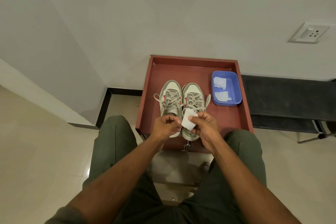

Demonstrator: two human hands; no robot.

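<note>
A pair of grey-white sneakers with red marks, the left shoe (170,96) and the right shoe (193,98), stands side by side on a red-brown tray-topped stand (151,96), laces loose. My right hand (203,125) pinches a folded white wipe (188,121) over the heels of the shoes. My left hand (166,125) is beside it with curled fingers, its fingertips at the wipe's left edge. A blue plastic box (234,87) at the tray's right holds two more folded white wipes (220,82).
The stand sits against a white wall, with a socket plate (309,32) at the upper right. A dark bench (291,100) stands to the right. My knees in green trousers flank the stand. Pale floor tiles lie to the left.
</note>
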